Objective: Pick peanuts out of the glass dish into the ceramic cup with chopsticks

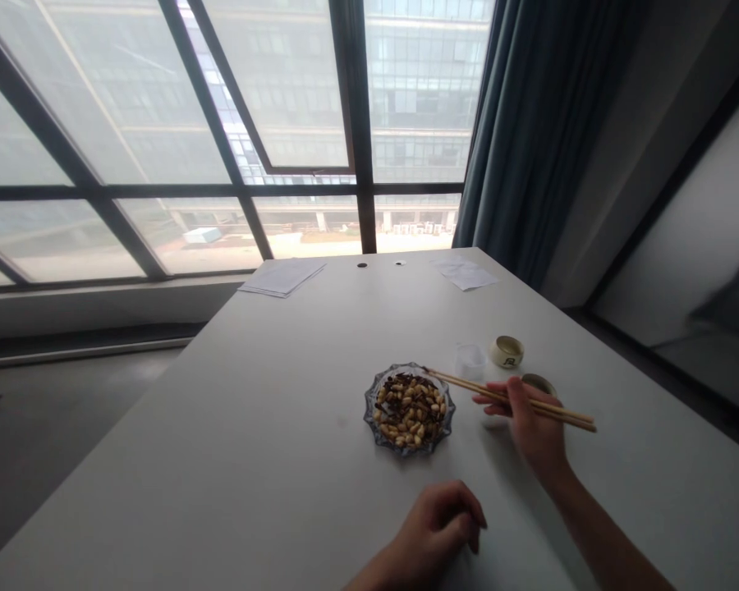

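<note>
My right hand (533, 423) grips a pair of wooden chopsticks (563, 414), which point left. Their tips come together over the far right rim of a scalloped glass dish (449, 423); a small dark bit shows there, too small to name. Pale nuts that look like peanuts (410, 427), mixed with dark, thin pieces (400, 383), fill the dish. My left hand (440, 525) rests on the table in front of the dish, fingers curled in and nothing in them. Partly hidden behind my right hand is a round bowl (539, 383).
A small cream bowl with a dark mark (507, 352) and a clear plastic container (470, 359) stand beyond my right hand. Sheets of paper (283, 277) lie at the white table's (252, 427) far left, more paper (465, 272) at its far right. Windows and a blue curtain (523, 148) rise behind.
</note>
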`<state>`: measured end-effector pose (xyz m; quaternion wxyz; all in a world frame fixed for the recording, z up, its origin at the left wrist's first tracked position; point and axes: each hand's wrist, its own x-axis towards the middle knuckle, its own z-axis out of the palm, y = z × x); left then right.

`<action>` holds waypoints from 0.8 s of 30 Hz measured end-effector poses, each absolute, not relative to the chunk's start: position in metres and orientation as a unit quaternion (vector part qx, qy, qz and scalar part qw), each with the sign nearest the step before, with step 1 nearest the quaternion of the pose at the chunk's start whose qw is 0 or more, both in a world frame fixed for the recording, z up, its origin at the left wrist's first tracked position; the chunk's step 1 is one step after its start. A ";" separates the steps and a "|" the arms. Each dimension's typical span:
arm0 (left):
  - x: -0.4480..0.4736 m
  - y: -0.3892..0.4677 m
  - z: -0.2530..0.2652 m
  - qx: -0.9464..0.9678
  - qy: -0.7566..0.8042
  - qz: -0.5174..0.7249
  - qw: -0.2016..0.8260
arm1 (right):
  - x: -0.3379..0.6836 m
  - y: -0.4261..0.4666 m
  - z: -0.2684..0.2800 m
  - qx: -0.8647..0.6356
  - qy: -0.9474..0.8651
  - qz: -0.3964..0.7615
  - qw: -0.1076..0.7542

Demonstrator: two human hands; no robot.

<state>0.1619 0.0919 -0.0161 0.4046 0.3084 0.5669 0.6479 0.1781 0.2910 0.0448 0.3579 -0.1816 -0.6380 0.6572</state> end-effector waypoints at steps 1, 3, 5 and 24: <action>0.164 0.091 -0.012 0.340 0.601 0.620 0.372 | 0.180 0.302 0.047 -0.194 -0.624 0.650 0.388; 0.167 0.091 -0.004 0.420 0.650 0.552 0.309 | 0.184 0.323 0.051 -0.216 -0.596 0.637 0.439; 0.169 0.091 0.003 0.492 0.664 0.494 0.270 | 0.186 0.341 0.053 -0.236 -0.569 0.626 0.478; 0.143 0.050 -0.038 0.657 0.698 0.274 0.078 | 0.180 0.354 0.029 -0.258 -0.561 0.612 0.494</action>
